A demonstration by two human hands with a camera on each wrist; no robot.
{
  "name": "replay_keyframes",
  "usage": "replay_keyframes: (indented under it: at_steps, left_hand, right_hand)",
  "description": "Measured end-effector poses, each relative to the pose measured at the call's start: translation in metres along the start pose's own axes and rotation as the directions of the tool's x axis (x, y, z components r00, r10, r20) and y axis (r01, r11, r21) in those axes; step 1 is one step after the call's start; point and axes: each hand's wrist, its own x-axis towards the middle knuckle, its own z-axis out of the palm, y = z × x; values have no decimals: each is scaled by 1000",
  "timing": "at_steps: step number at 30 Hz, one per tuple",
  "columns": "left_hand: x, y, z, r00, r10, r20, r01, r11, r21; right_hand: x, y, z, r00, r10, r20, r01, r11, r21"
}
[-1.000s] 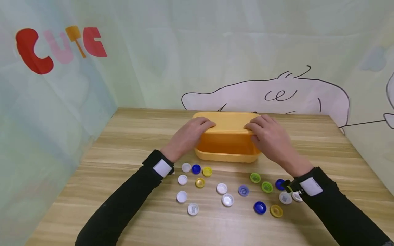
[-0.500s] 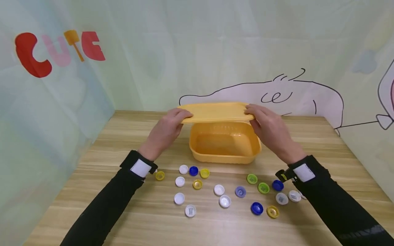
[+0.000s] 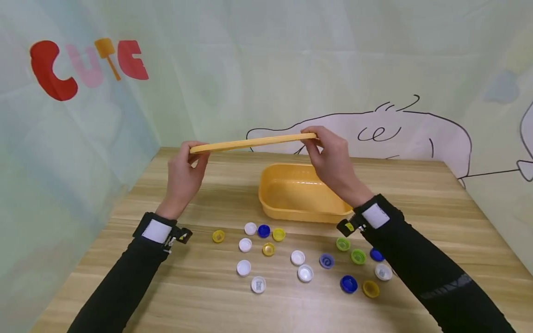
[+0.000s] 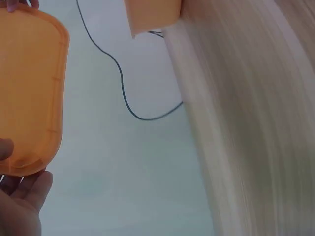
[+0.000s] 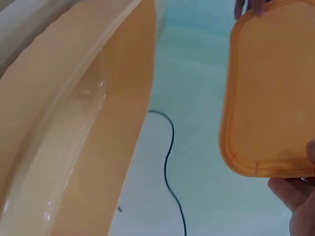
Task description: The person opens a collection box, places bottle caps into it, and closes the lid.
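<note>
Both hands hold a yellow-orange plastic lid (image 3: 254, 143) in the air, seen nearly edge-on in the head view and slightly higher at its right end. My left hand (image 3: 184, 178) pinches the left end between thumb and fingers. The opposite end is pinched by my right hand (image 3: 333, 162). Below and right of the lid, the matching yellow-orange box (image 3: 306, 216) stands uncovered on the table, its right part behind my right hand and wrist. The wrist views show the lid's broad face with its rounded corners, the left wrist view (image 4: 29, 88) and the right wrist view alike.
Bottle caps lie scattered on the wooden table (image 3: 200, 296) in front of the box: several white caps (image 3: 305, 273), blue caps (image 3: 349, 284), yellow caps (image 3: 218, 236) and two green caps (image 3: 358, 256). A printed cloth backdrop (image 3: 291, 69) rises behind the table.
The lid has been lifted off the box, raised, moved left and tilted until nearly edge-on. Both hands have gone up and left with it. The box has stayed in place.
</note>
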Motion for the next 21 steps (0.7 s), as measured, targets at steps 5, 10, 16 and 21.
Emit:
replay_keyframes:
  at_steps: [5, 10, 16, 21]
  left_hand:
    - [-6, -9, -13, 997, -49, -59, 49, 999, -8]
    - [-12, -14, -21, 986, -155, -61, 152, 988, -40]
    - [-20, -23, -35, 927, -374, 5, 370, 916, -156]
    - [-23, -29, -47, 861, -496, 112, 508, 844, -172]
  right_hand:
    - [10, -8, 15, 997, 67, -50, -63, 996, 69]
    - [11, -10, 29, 982, 165, -96, -150, 978, 147]
    - [8, -13, 45, 978, 209, -5, -199, 937, 287]
    - [11, -14, 58, 939, 305, 161, -339, 900, 274]
